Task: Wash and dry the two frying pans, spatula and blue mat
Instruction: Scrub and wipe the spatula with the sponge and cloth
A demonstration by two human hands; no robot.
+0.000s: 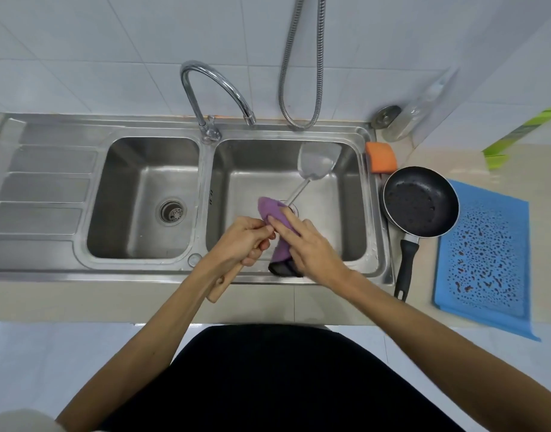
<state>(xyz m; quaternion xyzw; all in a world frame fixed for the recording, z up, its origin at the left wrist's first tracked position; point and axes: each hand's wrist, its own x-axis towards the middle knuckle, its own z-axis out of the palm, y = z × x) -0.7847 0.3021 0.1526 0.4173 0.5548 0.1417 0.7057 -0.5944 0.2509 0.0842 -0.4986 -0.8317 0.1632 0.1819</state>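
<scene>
Here the metal spatula (pixel 317 163) is held slanting over the right basin (pixel 346 213) of the steel sink, its blade up near the far wall and its wooden handle pointing back toward the person. The left hand (pixel 241 241) grips that handle, fingers curled round it. The right hand (pixel 311 249) holds a purple cloth (pixel 272 208) wrapped about the shaft just ahead of the left hand, its fingers laid along the cloth and closing it on the metal. The thumb is hidden.

One black frying pan (pixel 420 201) sits on the counter just right of the sink, its rim overlapping the left edge of the blue mat (pixel 492 254), which is speckled with dark spots. The pan's handle points toward the person. An orange sponge (pixel 381 157) stands at the sink's far right corner, near the pan. The curved faucet (pixel 218 85) rises between the two basins.
</scene>
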